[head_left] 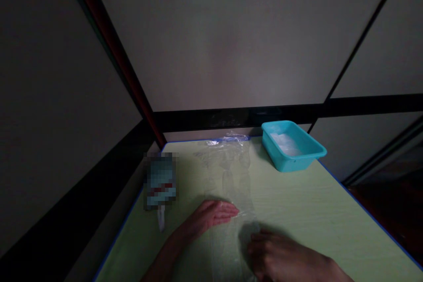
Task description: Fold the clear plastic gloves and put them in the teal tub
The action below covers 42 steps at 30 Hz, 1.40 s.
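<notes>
A strip of clear plastic film (244,180) stretches lengthwise over the table, wrinkled and bunched at its far end. My left hand (216,213) lies flat across the film, fingers extended together and pointing right. Nearer to me, by the film's right edge, is my right hand (280,253), its fingers curled inward. Whatever the right fingers may pinch is hidden beneath the hand.
A turquoise plastic basin (294,163) with whitish, translucent contents (286,143) stands at the back right. To the left lies a blurred-out item (161,180) with a pale strap (161,219). The blue-edged table (297,202) meets panelled walls behind and at left.
</notes>
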Tool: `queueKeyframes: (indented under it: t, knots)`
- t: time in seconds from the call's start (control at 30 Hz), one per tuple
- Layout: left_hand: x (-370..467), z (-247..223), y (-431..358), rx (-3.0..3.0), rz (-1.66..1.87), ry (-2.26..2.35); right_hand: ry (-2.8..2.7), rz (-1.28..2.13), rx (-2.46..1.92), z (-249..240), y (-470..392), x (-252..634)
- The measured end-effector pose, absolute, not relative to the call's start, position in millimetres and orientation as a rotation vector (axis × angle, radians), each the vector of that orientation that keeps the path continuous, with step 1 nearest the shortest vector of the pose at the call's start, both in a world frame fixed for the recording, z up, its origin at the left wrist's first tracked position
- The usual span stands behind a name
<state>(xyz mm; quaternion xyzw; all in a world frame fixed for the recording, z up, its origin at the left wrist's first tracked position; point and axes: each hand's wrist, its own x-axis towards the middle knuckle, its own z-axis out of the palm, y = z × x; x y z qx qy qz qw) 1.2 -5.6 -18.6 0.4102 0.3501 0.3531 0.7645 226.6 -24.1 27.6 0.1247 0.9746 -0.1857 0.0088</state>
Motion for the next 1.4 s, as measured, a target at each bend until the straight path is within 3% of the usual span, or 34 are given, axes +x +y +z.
queueKeyframes:
  t: [0.4, 0.73, 1.03, 1.4]
  knots:
    - [1.6, -25.0, -2.6, 0.824, 0.766, 0.772, 2.716, -1.808, 0.555, 45.4, 33.3, 232.7]
    - [1.7, -8.9, -6.5, 0.902, 0.772, 0.578, 2.344, -2.555, 0.52, 32.3, 81.5, 222.8]
    - [-0.1, -13.3, -4.7, 0.835, 0.775, 0.685, 2.366, -2.519, 0.539, 20.9, 74.9, 247.4]
    - [-4.8, -13.1, -1.9, 0.632, 0.79, 0.736, 2.511, -2.391, 0.915, -2.6, 54.8, 228.4]
